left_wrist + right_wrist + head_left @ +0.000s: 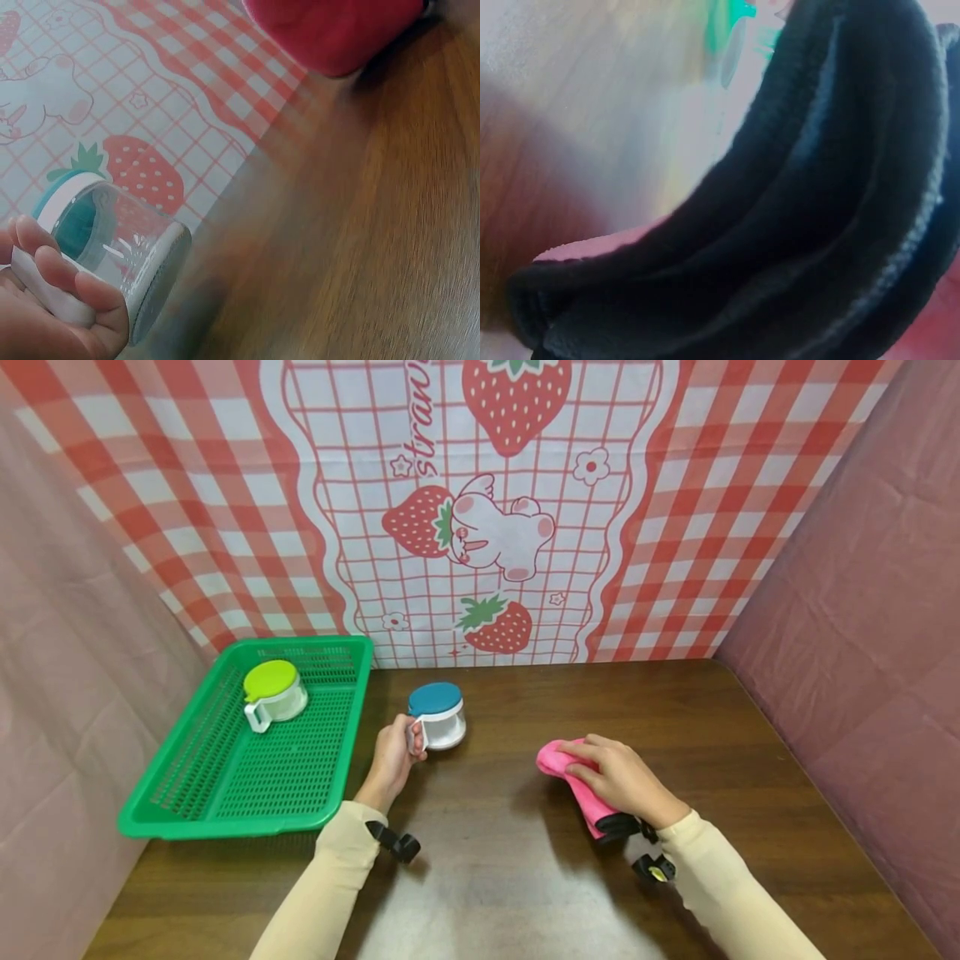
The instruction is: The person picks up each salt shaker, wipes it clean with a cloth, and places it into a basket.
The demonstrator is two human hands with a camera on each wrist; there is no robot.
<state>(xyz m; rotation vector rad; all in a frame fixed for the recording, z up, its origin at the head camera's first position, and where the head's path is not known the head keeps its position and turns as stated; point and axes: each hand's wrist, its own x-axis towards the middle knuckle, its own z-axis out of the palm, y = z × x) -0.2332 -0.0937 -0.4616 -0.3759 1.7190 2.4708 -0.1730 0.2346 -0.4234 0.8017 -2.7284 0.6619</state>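
Note:
In the head view my left hand [393, 752] grips the white handle of a clear seasoning jar [444, 727] with a blue lid. The left wrist view shows fingers [56, 274] curled round that handle and the jar [131, 244] upright against the backdrop; whether its base touches the table I cannot tell. To the right, my right hand [626, 777] holds a folded pink cloth [581, 789] with black edging, thumb and fingers on its upper part. Dark folds of the cloth [780, 225] fill most of the right wrist view and hide the fingers there.
A green plastic basket [348, 760] stands on the left of the brown wooden table [480, 868]. Inside it sits another clear jar [279, 700] with a lime-green lid and white handle. A strawberry-print checked cloth [480, 527] hangs behind; pink curtains [847, 593] flank the table.

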